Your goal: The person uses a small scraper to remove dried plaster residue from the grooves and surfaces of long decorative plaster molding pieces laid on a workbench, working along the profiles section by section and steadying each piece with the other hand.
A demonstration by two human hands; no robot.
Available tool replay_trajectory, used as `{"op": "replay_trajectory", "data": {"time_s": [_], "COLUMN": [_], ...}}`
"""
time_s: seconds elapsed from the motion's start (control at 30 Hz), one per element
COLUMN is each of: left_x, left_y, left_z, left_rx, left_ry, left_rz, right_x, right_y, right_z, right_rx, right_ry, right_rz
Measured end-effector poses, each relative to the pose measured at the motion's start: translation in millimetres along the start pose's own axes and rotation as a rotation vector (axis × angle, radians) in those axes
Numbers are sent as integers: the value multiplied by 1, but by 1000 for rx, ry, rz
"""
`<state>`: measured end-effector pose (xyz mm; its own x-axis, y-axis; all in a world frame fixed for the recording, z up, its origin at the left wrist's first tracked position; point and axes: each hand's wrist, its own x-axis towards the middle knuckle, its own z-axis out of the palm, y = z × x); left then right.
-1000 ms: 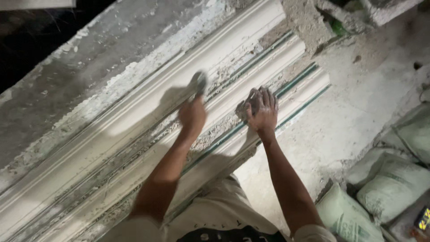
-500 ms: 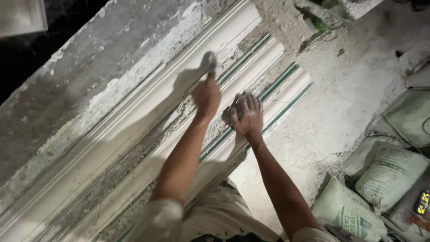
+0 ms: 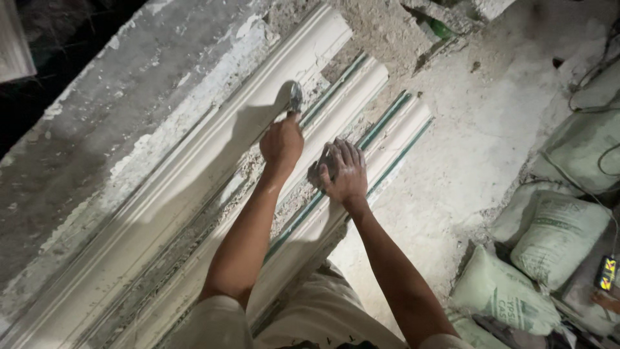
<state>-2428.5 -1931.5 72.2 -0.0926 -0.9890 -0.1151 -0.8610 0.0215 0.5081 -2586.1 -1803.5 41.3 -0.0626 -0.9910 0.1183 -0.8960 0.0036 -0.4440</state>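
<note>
The left hand (image 3: 282, 142) is closed in a fist around the handle of a small metal trowel (image 3: 296, 97); the blade points away from the person and its tip meets the widest white moulding (image 3: 194, 187), near that moulding's far end. The right hand (image 3: 345, 174) lies palm-down with fingers spread and slightly curled over a grey lump of plaster (image 3: 321, 169) — the lump sits on the middle moulding (image 3: 361, 81), just beside the left hand, and whether the fingers grip it or only rest on it cannot be told. Three mouldings lie side by side on a diagonal, running from the lower left to the upper right; green strips (image 3: 381, 126) run along the gaps between them, and crumbled plaster fills part of the channel below the left forearm. The outer moulding (image 3: 413, 119) ends on a dusty floor (image 3: 478, 148). To the left of the mouldings lies a rough grey slab (image 3: 116, 116) with white smears. At the right edge stand pale green sacks (image 3: 558, 232) — a thin cable (image 3: 581, 84) trails over the upper one.
</note>
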Motion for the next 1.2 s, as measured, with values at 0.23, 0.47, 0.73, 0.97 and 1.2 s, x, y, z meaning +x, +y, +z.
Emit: {"op": "replay_trajectory", "data": {"time_s": [0.23,0.47,0.73,0.97,1.2], "left_x": [28,37,72,93,94], "left_y": [21,8,47,70,82], "left_z": [-1,-3,42,65,86], "left_rx": [48,-34,0,-28,-99], "left_ry": [-16,-2,48,92,42], "left_rz": [24,106,42,3,14], "right_x": [2,2,1,5,5], "right_y": [6,-1,4,4,5], "right_z": [4,-2,2,-1,1], "right_rx": [-126,-83,-31,6,11], "right_ry": [-95,-63,66,59,49], "right_rz": [26,33,-35,-29,0]}}
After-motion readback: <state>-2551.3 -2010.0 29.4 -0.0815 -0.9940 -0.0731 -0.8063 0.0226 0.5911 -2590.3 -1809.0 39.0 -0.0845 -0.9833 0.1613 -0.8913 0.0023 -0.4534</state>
